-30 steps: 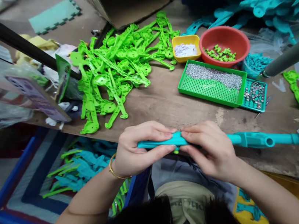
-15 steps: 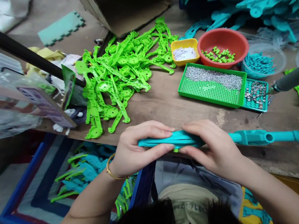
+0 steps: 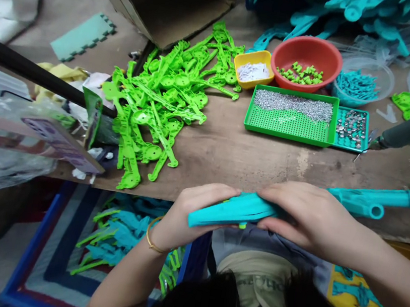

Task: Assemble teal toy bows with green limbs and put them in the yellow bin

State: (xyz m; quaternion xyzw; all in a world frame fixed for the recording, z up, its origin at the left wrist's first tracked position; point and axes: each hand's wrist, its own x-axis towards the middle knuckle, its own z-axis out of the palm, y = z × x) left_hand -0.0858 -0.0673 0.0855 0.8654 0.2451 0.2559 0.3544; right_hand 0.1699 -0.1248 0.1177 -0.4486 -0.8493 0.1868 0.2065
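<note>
Both my hands grip a long teal plastic toy part [image 3: 233,211] just in front of the wooden table's [image 3: 250,157] near edge. My left hand [image 3: 191,212], with a gold bangle on the wrist, is wrapped round its left end. My right hand [image 3: 305,213] covers its right half with fingers pressed down on it. The part carries on to the right as a teal tube [image 3: 377,200] lying across the table edge. A small green bit shows under the part's middle.
A heap of bright green plastic parts [image 3: 163,97] lies left of centre. Behind stand a green tray of metal pins [image 3: 290,114], a small teal tray [image 3: 351,128], a yellow dish [image 3: 253,69] and a red bowl [image 3: 305,61]. A bin of teal and green parts [image 3: 117,235] sits below left.
Both hands have drawn the teal part nearer to me and lower, off the table edge. Its left end now tilts downward, and my right hand covers more of it.
</note>
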